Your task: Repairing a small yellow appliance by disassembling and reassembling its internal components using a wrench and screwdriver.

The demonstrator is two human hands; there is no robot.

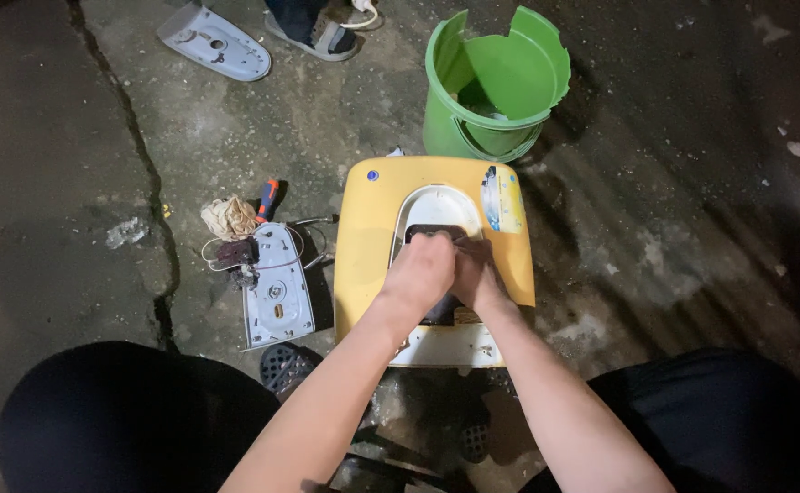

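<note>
We press our left hand (423, 269) and right hand (477, 274) together over the dark opening in the middle of a yellow appliance casing (363, 246) that lies on the cracked concrete floor (71, 183). Both fists are curled, knuckles up, side by side and touching; what the fingers grip inside is hidden, so we cannot tell. Left of our left hand lies a pale grey iron soleplate (278, 288) with loose wires (226, 254), a crumpled rag (229, 217) and an orange-handled screwdriver (267, 199). Beyond our hands stands a broken green plastic bucket (496, 87).
</note>
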